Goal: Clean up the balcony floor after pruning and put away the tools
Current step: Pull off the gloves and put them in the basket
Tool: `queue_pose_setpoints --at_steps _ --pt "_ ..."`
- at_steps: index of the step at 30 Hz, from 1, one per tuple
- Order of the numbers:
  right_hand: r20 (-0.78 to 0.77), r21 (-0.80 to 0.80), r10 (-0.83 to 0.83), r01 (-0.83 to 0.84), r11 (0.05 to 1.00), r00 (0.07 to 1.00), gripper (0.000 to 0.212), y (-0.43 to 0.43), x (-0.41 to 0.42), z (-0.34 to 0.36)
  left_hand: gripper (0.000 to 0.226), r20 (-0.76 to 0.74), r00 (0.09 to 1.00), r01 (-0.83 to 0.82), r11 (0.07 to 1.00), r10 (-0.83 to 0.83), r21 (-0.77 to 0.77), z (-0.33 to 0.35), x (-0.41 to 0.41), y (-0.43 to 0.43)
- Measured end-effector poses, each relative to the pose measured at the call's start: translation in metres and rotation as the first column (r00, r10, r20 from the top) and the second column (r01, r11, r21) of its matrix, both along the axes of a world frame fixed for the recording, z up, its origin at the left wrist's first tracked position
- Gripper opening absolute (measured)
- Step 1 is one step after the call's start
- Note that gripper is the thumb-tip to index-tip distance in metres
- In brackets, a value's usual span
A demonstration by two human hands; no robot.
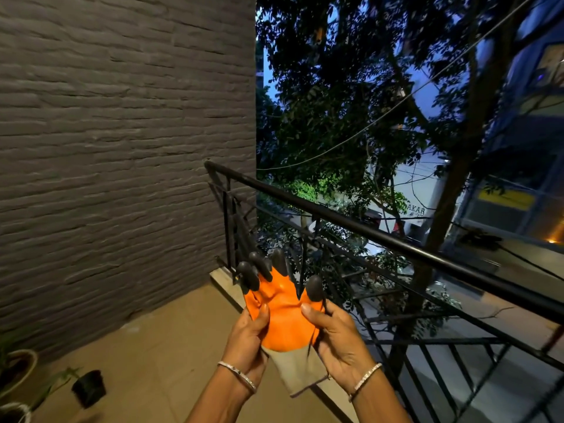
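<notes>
We're on the put-away step, it seems: left hand (247,337) and right hand (332,334) both grip the orange gardening glove (283,312), its black tips fanning beyond our thumbs, and next it needs stowing somewhere.

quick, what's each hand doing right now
Left hand: holding the left edge of the orange glove.
Right hand: holding the same glove's right edge.

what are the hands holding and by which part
An orange gardening glove with black claw tips. The left hand pinches the palm's left edge, the right hand the right edge below the glove's thumb; its beige cuff hangs free.
</notes>
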State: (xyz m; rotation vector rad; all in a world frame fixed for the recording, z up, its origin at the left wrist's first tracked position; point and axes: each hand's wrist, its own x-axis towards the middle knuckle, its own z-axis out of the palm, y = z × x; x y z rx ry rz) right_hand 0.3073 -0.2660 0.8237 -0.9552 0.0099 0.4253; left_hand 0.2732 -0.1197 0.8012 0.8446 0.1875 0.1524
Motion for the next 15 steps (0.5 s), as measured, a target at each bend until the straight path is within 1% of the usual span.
queue_pose_setpoints --at_steps 2,3,5,7,9,12,15 --pt "-0.012 -0.005 0.007 -0.007 1.000 1.000 0.038 -0.003 0.000 0.001 0.058 0.023 0.998 0.060 0.998 -0.061 0.006 0.003 -0.001 0.001" --pt "-0.009 -0.015 0.017 -0.017 1.000 1.000 0.038 -0.005 0.000 0.002 0.061 0.031 0.996 0.085 0.996 -0.085 0.015 0.004 0.000 0.002" --pt "0.017 -0.057 0.043 -0.042 0.997 0.999 0.035 -0.010 -0.002 0.004 0.050 0.017 0.994 0.111 0.993 -0.112 0.044 0.004 0.001 0.005" --pt "0.050 -0.125 0.057 -0.051 0.991 0.997 0.030 -0.013 -0.005 0.007 0.047 -0.003 0.993 0.114 0.990 -0.114 0.086 0.003 0.003 0.009" --pt "0.065 -0.152 0.081 -0.071 0.986 0.995 0.029 -0.014 -0.006 0.008 0.042 -0.022 0.993 0.121 0.980 -0.119 0.156 0.008 0.001 0.009" --pt "0.010 -0.085 0.081 -0.080 0.993 0.997 0.036 -0.011 -0.003 0.008 0.039 -0.018 0.995 0.103 0.957 -0.102 0.270 0.013 -0.003 0.007" --pt "-0.016 -0.100 0.104 -0.105 0.989 0.994 0.050 -0.009 0.000 0.005 0.040 0.013 0.993 0.109 0.939 -0.120 0.325 0.016 -0.007 0.012"
